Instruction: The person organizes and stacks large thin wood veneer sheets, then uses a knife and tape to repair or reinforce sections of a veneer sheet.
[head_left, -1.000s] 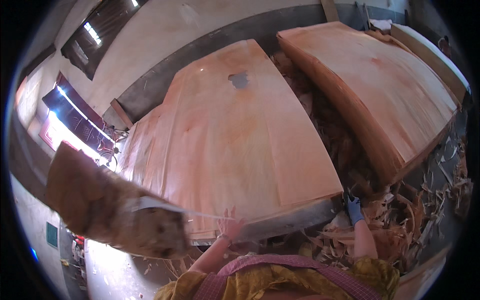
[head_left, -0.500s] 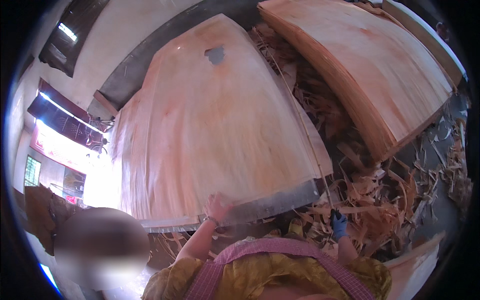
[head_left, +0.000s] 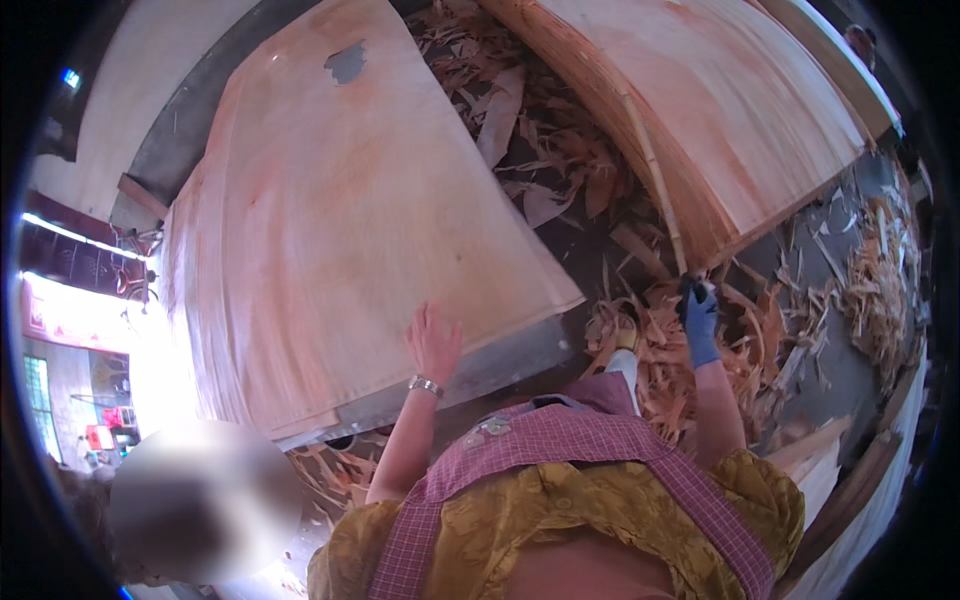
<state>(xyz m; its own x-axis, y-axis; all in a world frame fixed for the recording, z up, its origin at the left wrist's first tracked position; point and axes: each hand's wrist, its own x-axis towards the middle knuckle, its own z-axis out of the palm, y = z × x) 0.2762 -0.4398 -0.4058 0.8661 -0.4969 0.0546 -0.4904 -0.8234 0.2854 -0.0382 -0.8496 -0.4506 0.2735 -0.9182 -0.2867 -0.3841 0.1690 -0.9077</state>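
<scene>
L hand (head_left: 433, 343) laid flat, open, on veneer sheet (head_left: 340, 230) edge, steadying it; stick (head_left: 655, 170) gripped by gloved R hand (head_left: 699, 318), above scraps (head_left: 650, 350).

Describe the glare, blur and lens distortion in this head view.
Head view: daylight blows out the doorway at left; a blurred patch masks the lower left; fisheye bends the veneer sheet edges; black rim all round; the left hand stays sharp.

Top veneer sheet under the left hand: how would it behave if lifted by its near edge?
The top veneer sheet looks very thin and wide, so probably light but floppy. Its hole suggests it tears easily. The left hand lies flat on it.
</scene>
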